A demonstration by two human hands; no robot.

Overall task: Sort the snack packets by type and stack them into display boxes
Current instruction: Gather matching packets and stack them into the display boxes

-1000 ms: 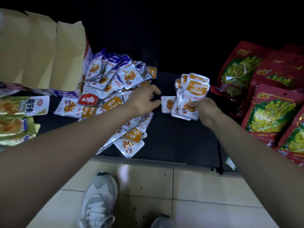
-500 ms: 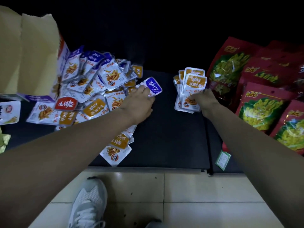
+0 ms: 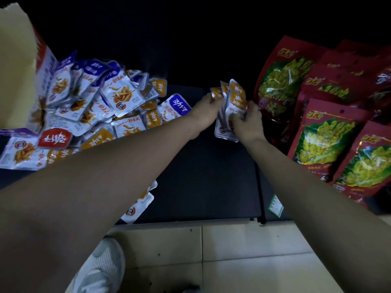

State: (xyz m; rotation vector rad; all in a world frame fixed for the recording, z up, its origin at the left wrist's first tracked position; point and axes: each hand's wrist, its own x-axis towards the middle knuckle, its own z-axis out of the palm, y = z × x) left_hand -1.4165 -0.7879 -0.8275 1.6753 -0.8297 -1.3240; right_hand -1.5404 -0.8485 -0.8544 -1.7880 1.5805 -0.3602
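Centre-right of frame, the right hand (image 3: 246, 123) clamped its fingers (image 3: 233, 122) round the orange packets (image 3: 235, 102); the left hand (image 3: 208, 112) pinched their top corner. Light, slick foil, it seemed (apt to fan out), so squeezing the flat faces looked safest.

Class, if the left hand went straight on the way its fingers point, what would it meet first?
The orange packets gripped in the right hand; the left hand seems to touch them now. Beyond lie the red bags, but depth is unclear.

I'm seeing silver orange-topped packets (image 3: 237, 100), a purple-and-orange packet pile (image 3: 118, 96), red bags (image 3: 323, 140) showing yellow-green prints, and a black shelf (image 3: 203, 170).
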